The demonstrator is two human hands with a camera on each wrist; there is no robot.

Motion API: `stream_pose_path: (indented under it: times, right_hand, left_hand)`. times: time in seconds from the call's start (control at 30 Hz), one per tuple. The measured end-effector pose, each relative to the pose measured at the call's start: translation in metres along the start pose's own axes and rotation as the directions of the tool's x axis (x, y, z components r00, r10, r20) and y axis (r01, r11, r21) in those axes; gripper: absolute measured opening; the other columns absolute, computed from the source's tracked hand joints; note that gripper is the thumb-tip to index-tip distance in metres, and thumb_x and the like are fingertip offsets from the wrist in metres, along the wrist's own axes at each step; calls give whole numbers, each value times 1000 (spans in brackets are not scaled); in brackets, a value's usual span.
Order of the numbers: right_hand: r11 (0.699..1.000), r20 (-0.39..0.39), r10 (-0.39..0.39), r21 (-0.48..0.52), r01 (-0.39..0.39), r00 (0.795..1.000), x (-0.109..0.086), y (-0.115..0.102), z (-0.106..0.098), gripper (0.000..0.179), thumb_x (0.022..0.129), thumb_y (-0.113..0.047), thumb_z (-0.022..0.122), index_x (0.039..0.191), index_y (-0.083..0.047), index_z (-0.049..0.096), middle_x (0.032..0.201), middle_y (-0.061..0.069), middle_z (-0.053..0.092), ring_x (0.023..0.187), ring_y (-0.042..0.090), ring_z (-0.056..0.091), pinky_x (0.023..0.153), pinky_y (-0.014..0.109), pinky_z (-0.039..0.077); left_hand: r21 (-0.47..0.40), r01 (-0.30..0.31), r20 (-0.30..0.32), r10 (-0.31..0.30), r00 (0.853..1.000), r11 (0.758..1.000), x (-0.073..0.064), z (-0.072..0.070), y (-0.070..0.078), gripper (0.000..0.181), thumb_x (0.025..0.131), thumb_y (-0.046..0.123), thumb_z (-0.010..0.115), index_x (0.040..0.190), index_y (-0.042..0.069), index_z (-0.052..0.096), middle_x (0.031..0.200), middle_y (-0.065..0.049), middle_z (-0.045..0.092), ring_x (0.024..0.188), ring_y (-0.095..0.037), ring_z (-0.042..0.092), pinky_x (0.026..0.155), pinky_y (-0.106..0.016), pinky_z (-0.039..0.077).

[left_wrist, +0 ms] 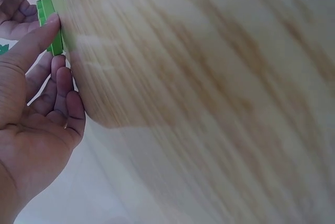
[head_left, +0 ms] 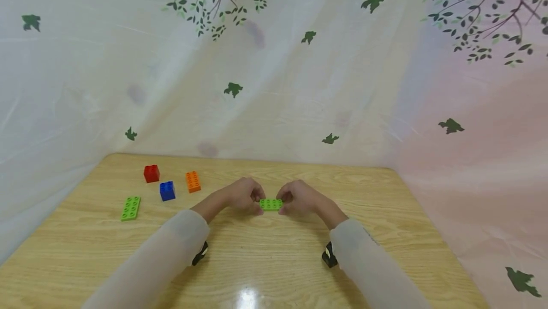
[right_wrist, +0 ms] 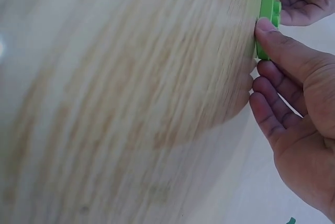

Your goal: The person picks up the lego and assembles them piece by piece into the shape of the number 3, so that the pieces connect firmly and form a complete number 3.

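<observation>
A light green building brick [head_left: 271, 205], flat and studded on top, lies crosswise between both hands at the middle of the table. My left hand [head_left: 245, 195] pinches its left end between thumb and fingers. At the right end, my right hand [head_left: 300, 197] pinches it the same way. In the left wrist view the left thumb lies against the side of the green brick [left_wrist: 54, 38], which sits on or just above the wood; I cannot tell which. The right wrist view shows the right thumb on the side of the brick [right_wrist: 266, 9], studs facing away from the table.
On the left of the wooden table [head_left: 265, 261] lie a red brick [head_left: 151, 174], a blue brick [head_left: 167, 191], a flat orange brick [head_left: 193, 182] and another flat green brick [head_left: 130, 208]. A pale leaf-patterned curtain [head_left: 274, 109] hangs behind the table and along its sides.
</observation>
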State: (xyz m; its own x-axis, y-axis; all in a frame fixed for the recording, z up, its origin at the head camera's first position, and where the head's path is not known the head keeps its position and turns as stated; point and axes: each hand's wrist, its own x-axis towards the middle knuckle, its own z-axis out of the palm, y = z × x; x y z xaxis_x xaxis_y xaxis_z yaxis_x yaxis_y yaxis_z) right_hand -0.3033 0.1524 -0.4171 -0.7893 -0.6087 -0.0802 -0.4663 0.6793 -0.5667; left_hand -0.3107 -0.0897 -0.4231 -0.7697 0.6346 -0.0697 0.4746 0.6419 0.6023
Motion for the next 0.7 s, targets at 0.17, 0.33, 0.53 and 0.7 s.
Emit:
stream_pose_path:
  times: [0.17, 0.33, 0.53, 0.7]
  right_hand:
    - [1000, 14, 2, 1, -2, 1000, -6, -5, 1, 25, 84, -14, 86, 105, -8, 75, 95, -4, 71, 88, 11, 64, 84, 33, 55]
    - [1000, 36, -3, 9, 2, 999, -12, -7, 4, 25, 84, -14, 87, 105, -8, 75, 94, -5, 71, 87, 11, 63, 83, 32, 55]
    - [1000, 56, 3, 29, -4, 998, -17, -9, 4, 22, 83, -13, 87, 102, -11, 75, 92, -5, 70, 86, 11, 63, 82, 34, 54]
    - [999, 82, 0, 49, -5, 997, -20, -9, 4, 21, 81, -14, 88, 98, -15, 75, 89, -7, 69, 84, 12, 62, 80, 33, 54]
  left_hand:
    - [-4, -34, 5, 34, 999, 999, -1, 3, -1, 23, 78, 18, 89, 96, 10, 76, 83, 6, 67, 79, -9, 60, 74, -25, 52]
    - [4, -52, 15, 52, 999, 999, -5, 8, -3, 24, 79, 20, 90, 96, 11, 76, 84, 8, 67, 80, -7, 60, 75, -25, 52]
    - [-9, -73, 33, 73, 997, 997, -11, 9, 3, 27, 77, 21, 91, 96, 11, 76, 84, 8, 67, 80, -9, 60, 75, -26, 52]
    - [-37, -65, 62, 67, 996, 997, -16, 9, 7, 26, 77, 21, 92, 95, 12, 75, 84, 7, 67, 82, -10, 61, 76, -28, 52]
